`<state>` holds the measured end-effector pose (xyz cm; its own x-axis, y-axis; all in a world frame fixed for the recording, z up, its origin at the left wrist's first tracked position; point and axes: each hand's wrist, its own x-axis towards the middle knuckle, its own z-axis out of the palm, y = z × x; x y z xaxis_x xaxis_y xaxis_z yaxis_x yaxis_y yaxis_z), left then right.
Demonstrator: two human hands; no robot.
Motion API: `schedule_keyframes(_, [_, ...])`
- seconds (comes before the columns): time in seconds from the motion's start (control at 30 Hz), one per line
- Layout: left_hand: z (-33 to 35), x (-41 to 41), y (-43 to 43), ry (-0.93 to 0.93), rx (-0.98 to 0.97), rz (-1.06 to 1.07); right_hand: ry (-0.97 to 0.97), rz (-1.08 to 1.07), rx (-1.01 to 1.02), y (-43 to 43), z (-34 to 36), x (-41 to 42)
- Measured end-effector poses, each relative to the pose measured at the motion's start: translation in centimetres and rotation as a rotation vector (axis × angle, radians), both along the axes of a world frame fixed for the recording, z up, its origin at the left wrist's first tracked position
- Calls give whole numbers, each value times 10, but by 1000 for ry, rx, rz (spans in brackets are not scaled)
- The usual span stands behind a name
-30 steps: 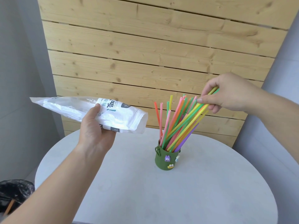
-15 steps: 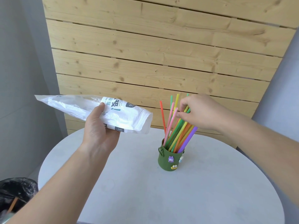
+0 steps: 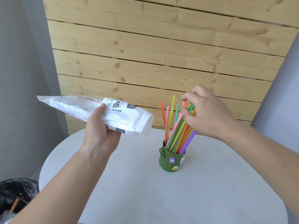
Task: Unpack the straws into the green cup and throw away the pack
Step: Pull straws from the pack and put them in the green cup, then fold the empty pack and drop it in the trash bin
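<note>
currently right hand [image 3: 208,113] fingers curl on straws [image 3: 177,132], left hand [image 3: 100,133] grips pack [image 3: 123,117]; sideways drag may topple green cup [image 3: 170,160] beneath them.

The pack [image 3: 113,117] is glossy crinkled plastic; the straws [image 3: 174,131] smooth plastic; the table [image 3: 202,191] matt; the wall planks [image 3: 153,54] knotty bare wood.
</note>
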<state>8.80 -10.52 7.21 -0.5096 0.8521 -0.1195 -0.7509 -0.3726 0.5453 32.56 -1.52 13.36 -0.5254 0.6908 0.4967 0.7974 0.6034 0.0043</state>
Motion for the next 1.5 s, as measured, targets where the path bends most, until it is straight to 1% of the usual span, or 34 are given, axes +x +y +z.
schedule_keyframes(0.07, [0,1,0,-1,3,-6,44,32,11,2,-5,3])
schedule_keyframes(0.23, [2,0,-1,-2,8,1,241,78,-14,3,-11,6])
schedule_keyframes(0.4, [5,0,-2,-6,27,3,526,156,-83,-9,-3,0])
schedule_keyframes(0.53, [12,-1,-5,-7,62,-1,749,210,-27,-47,10,-13])
schedule_keyframes(0.57, [15,-1,-6,-2,71,0,787,220,-56,-60,14,-18])
schedule_keyframes(0.63, [19,-1,-9,8,88,3,774,180,-238,-85,20,-30])
schedule_keyframes(0.7, [23,-3,-12,19,113,12,701,87,-506,-100,18,-43])
schedule_keyframes(0.73, [25,-3,-14,35,127,15,697,50,-643,-105,13,-50])
schedule_keyframes(0.83, [29,-5,-20,133,164,5,848,47,-1005,-112,-3,-68])
schedule_keyframes(0.9, [30,-3,-24,179,174,-23,1002,78,-1174,-113,-12,-78])
schedule_keyframes(0.93, [29,-3,-26,186,182,-43,1083,101,-1228,-113,-15,-81])
schedule_keyframes(1.0, [26,-3,-29,180,211,-90,1177,144,-1230,-113,-20,-85])
schedule_keyframes(1.1, [24,-10,-34,187,264,-135,1164,173,-1130,-115,-20,-89])
schedule_keyframes(1.2, [24,-16,-36,224,285,-163,1199,209,-1093,-114,-21,-91])
schedule_keyframes(1.27, [23,-19,-35,254,260,-171,1224,242,-1069,-113,-25,-92])
schedule_keyframes(1.33, [24,-20,-34,237,198,-152,1231,284,-1039,-113,-32,-91])
schedule_keyframes(1.5, [24,-28,-41,100,83,-131,1086,341,-888,-122,-55,-96])
